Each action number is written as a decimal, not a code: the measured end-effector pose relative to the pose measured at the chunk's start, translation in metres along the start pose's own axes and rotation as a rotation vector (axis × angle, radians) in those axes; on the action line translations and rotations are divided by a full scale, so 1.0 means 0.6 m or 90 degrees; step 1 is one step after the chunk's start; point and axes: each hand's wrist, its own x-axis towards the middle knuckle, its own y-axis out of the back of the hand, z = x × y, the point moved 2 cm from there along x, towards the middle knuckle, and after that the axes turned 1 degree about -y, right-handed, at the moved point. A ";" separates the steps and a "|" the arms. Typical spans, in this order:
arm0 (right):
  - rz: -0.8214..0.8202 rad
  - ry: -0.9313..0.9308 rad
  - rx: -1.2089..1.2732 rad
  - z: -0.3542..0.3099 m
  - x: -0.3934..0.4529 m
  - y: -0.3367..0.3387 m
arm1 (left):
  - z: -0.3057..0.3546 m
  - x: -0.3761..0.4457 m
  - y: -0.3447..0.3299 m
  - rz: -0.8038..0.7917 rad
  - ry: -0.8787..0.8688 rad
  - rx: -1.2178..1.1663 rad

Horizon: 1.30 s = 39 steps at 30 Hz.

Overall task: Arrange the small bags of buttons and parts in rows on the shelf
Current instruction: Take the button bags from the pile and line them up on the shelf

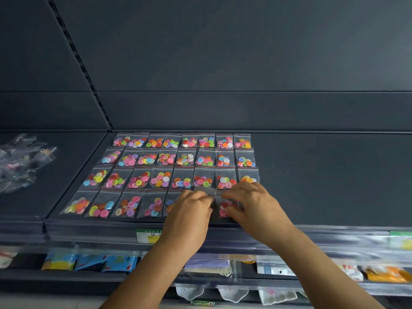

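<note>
Small clear zip bags of coloured buttons [160,179] lie in rows on the dark shelf [323,175]. The three back rows each hold several bags. The front row has several bags from the left. At the right end of that front row, both hands hold one bag of red and pink buttons [227,208]. My left hand [191,208] pinches its top left edge and covers part of the neighbouring bag. My right hand [249,204] pinches its top right and side.
A loose heap of clear bags with parts [21,161] lies on the neighbouring shelf section at the left. The shelf's front rail carries a green price label [146,235]. Lower shelves hold packaged goods [89,263].
</note>
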 end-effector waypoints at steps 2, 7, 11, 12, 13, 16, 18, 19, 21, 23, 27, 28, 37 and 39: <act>-0.016 0.012 -0.007 -0.004 0.004 -0.006 | -0.002 -0.001 -0.005 -0.006 0.011 -0.001; -0.049 0.003 -0.043 -0.005 0.008 -0.015 | 0.001 -0.003 -0.008 -0.003 0.024 0.008; -0.067 -0.015 -0.056 -0.010 0.012 -0.016 | 0.004 -0.002 -0.008 -0.007 0.024 0.016; -0.069 -0.022 -0.055 -0.010 0.013 -0.016 | 0.004 -0.002 -0.008 -0.008 0.027 0.017; -0.072 -0.025 -0.059 -0.011 0.014 -0.016 | 0.004 -0.002 -0.008 -0.008 0.028 0.018; -0.089 -0.030 -0.072 -0.011 0.015 -0.017 | 0.004 -0.002 -0.009 -0.008 0.027 0.018; -0.094 -0.030 -0.078 -0.012 0.016 -0.015 | 0.003 -0.003 -0.006 -0.005 0.033 0.014; -0.093 -0.029 -0.077 -0.012 0.018 -0.013 | 0.001 -0.004 -0.002 0.001 0.037 0.014; -0.086 -0.028 -0.073 -0.017 0.024 -0.008 | -0.004 -0.006 0.008 0.011 0.047 0.019; -0.078 -0.019 -0.076 -0.027 0.033 -0.005 | -0.013 -0.010 0.021 0.015 0.061 0.030; -0.079 0.014 -0.089 -0.063 0.055 -0.011 | -0.043 -0.020 0.048 0.034 0.095 0.057; -0.079 0.024 -0.092 -0.074 0.063 -0.015 | -0.053 -0.023 0.055 0.042 0.106 0.059; -0.112 0.110 -0.101 -0.218 0.160 -0.083 | -0.210 -0.074 0.134 0.107 0.208 0.065; -0.125 0.119 -0.097 -0.261 0.187 -0.107 | -0.257 -0.086 0.157 0.123 0.220 0.067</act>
